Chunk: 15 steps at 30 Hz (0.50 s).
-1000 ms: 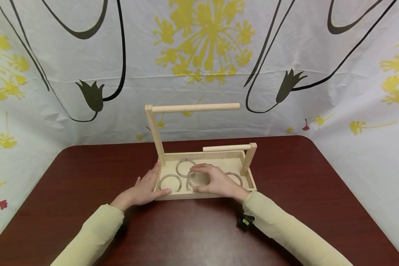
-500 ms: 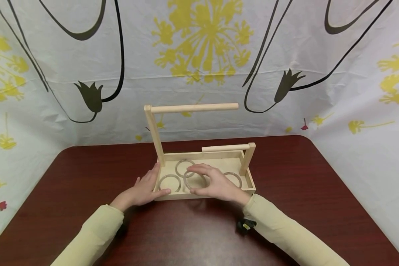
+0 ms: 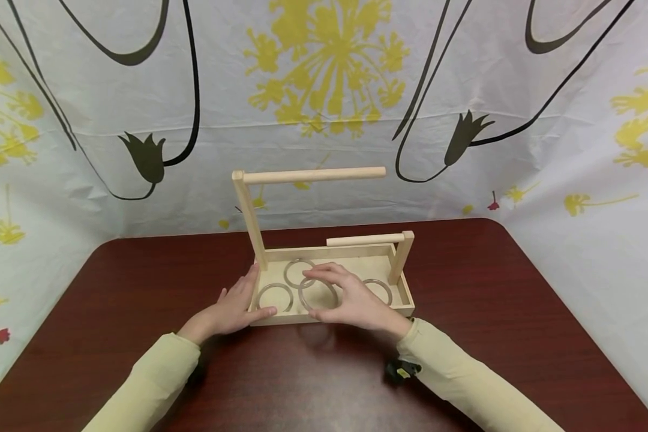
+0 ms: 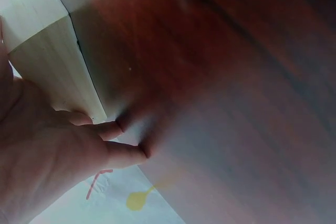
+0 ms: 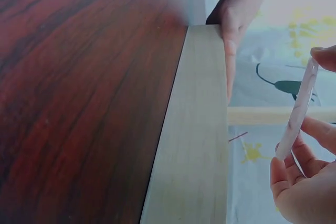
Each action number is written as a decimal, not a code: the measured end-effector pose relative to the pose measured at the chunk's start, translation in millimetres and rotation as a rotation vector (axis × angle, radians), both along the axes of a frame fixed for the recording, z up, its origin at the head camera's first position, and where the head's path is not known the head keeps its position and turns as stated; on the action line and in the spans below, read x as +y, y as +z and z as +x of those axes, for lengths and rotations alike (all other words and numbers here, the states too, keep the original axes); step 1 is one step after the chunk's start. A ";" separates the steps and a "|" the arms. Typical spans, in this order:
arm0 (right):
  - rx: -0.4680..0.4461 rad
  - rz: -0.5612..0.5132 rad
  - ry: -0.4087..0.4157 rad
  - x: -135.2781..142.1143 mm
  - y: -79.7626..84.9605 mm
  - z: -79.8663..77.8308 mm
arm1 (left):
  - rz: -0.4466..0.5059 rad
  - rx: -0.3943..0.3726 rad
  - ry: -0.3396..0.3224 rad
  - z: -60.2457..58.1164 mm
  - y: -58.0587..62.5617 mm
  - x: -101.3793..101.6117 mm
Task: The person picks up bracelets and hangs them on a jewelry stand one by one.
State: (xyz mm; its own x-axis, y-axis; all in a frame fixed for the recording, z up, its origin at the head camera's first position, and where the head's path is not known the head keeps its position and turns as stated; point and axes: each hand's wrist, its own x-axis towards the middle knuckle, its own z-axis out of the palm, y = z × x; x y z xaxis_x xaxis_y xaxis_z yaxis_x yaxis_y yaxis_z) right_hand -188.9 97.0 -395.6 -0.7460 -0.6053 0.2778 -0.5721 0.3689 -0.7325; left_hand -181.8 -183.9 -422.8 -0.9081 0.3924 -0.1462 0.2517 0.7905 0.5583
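Observation:
My right hand [image 3: 356, 304] pinches a translucent bangle [image 5: 297, 109] between thumb and fingers. The right wrist view shows that bangle edge-on, raised above the tray wall. Under and around it in the head view is a shallow wooden tray [image 3: 286, 320] with a bar on a post at each end. My left hand [image 3: 232, 310] rests against the tray's left end, fingers spread and thumb over the front rim. Inside the tray lie three more bangles: one at front left [image 3: 293, 297], one behind it [image 3: 285, 275], and one at the right [image 3: 391, 294], partly covered by my right hand.
A tall left post carries a long upper bar [image 3: 315, 174] pointing right. From the short right post, a lower bar [image 3: 362, 240] points left. The tray stands on a dark red wooden table [image 3: 140, 288], with a patterned cloth [image 3: 324, 144] hanging behind.
My right hand has shifted slightly left with the bangle, which now shows more fully between thumb and fingers. The left hand stays on the tray; the view has drifted a little.

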 end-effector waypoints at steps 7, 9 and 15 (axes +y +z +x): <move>-0.002 -0.039 0.004 3.2 6.1 4.8 | 0.005 0.018 -0.002 -0.6 0.7 0.6; 0.004 -0.055 0.002 4.3 8.4 5.5 | 0.006 0.024 -0.003 -1.0 0.3 0.4; 0.024 -0.094 -0.005 9.5 15.9 5.3 | 0.020 0.015 -0.007 -2.3 -0.9 -0.3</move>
State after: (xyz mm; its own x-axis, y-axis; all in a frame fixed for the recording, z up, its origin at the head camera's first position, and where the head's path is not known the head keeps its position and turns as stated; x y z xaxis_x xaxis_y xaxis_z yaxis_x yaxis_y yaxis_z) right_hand -183.6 106.5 -379.7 -0.7412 -0.5722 0.3510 -0.5885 0.3023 -0.7499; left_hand -184.0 -184.2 -423.7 -0.9071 0.4019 -0.1247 0.2658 0.7771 0.5705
